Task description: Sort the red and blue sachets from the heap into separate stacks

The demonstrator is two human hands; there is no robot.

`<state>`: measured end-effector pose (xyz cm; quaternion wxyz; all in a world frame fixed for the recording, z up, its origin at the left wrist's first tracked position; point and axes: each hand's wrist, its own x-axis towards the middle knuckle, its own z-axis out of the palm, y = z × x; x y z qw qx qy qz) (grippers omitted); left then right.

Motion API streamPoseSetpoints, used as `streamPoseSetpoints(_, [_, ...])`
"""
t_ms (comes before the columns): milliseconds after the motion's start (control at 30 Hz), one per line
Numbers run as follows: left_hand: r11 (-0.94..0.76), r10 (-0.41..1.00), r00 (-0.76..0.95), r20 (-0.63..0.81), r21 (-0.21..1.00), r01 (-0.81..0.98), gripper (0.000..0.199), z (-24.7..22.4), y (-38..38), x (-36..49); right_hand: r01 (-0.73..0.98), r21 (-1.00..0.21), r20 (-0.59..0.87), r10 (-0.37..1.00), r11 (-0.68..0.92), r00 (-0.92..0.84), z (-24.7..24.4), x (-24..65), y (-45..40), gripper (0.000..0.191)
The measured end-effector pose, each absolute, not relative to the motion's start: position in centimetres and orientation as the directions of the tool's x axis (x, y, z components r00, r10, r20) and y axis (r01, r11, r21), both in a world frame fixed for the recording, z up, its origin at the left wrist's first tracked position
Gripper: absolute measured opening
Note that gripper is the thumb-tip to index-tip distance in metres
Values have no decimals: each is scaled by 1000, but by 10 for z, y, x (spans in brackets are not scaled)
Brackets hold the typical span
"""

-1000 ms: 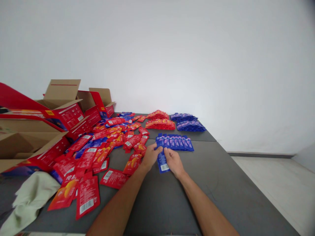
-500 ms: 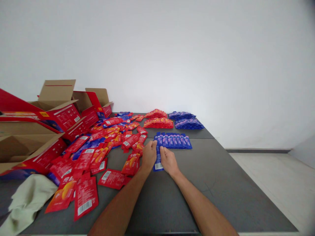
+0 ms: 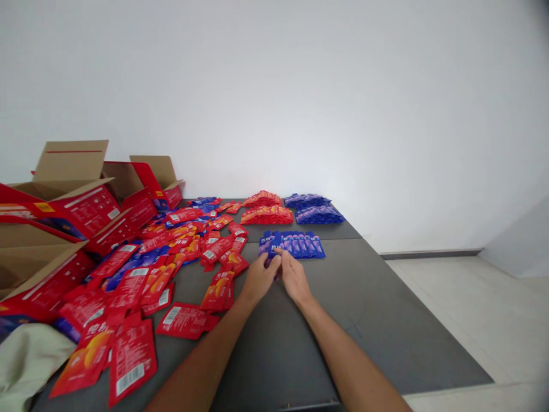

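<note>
My left hand (image 3: 259,278) and my right hand (image 3: 294,279) meet at the middle of the table. Between them they grip a blue sachet (image 3: 273,246), its printed front partly showing above the thumbs and its lower part hidden by the fingers. Just beyond lies an overlapping row of blue sachets (image 3: 307,246), fronts facing up. The held sachet covers part of that row's left end; whether it touches the row I cannot tell.
Loose red sachets (image 3: 134,355), mixed with blue ones, spread across the left. Behind them stand opened red cartons (image 3: 90,209). A pale cloth (image 3: 32,357) lies front left. Stacked red sachets (image 3: 266,216) and stacked blue sachets (image 3: 319,215) sit at the back of the grey table (image 3: 386,337).
The held blue sachet showed its barcode side flat before; now a printed front shows, raised toward the row. My hands have drawn closer together. The whole view has shifted slightly.
</note>
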<state>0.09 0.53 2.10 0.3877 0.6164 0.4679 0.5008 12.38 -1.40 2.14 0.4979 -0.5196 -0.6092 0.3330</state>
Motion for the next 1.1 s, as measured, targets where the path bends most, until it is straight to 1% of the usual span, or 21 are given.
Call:
streamPoseSetpoints(67, [-208, 977, 63, 203, 975, 80, 21, 15, 10, -1, 335, -905, 299, 952, 263, 60, 23, 121, -13, 46])
streamPoseSetpoints(167, [-137, 990, 15, 138, 988, -72, 23, 7, 17, -6, 435, -853, 391, 905, 289, 165, 21, 119, -9, 37])
streamPoseSetpoints(233, [-112, 994, -18, 110, 979, -172, 27, 4, 20, -8, 495, -827, 425, 873, 267, 238, 18, 120, -6, 34])
streamPoseSetpoints(300, [-101, 995, -27, 97, 957, -271, 31, 2, 22, -9, 520, -824, 407, 872, 224, 270, 13, 124, -3, 30])
streamPoseSetpoints(400, [-82, 997, -29, 77, 938, -338, 36, 2, 23, -9, 457, -871, 290, 938, 177, 190, 4, 129, 1, 27])
streamPoseSetpoints(467, [-54, 999, -24, 48, 948, -313, 36, 1, 22, -9, 390, -908, 229, 961, 153, 157, 0, 132, 2, 31])
streamPoseSetpoints(567, [21, 999, 31, -15, 980, -196, 33, -1, 20, -6, 337, -933, 211, 951, 128, 225, -3, 135, 5, 32])
streamPoseSetpoints(600, [25, 998, 56, -16, 988, -153, 32, -1, 19, -4, 336, -934, 215, 944, 124, 249, -4, 136, 5, 32])
streamPoseSetpoints(667, [-17, 995, 94, 26, 995, -96, 32, -3, 19, 2, 344, -931, 226, 931, 120, 287, -3, 141, 7, 31])
streamPoseSetpoints(767, [-97, 991, 87, 104, 992, -80, 49, -5, 24, 15, 370, -920, 251, 920, 129, 302, -4, 150, 11, 33])
streamPoseSetpoints(833, [-113, 991, 69, 118, 991, -72, 57, -6, 30, 25, 399, -906, 270, 918, 140, 290, -5, 159, 14, 37])
streamPoseSetpoints(967, [-125, 989, 71, 127, 992, -29, 57, -6, 46, 51, 411, -896, 298, 912, 165, 283, -6, 182, 22, 41])
streamPoseSetpoints(1100, [-181, 980, 86, 179, 983, 19, 66, 1, 60, 80, 384, -903, 321, 899, 195, 299, -6, 208, 29, 43])
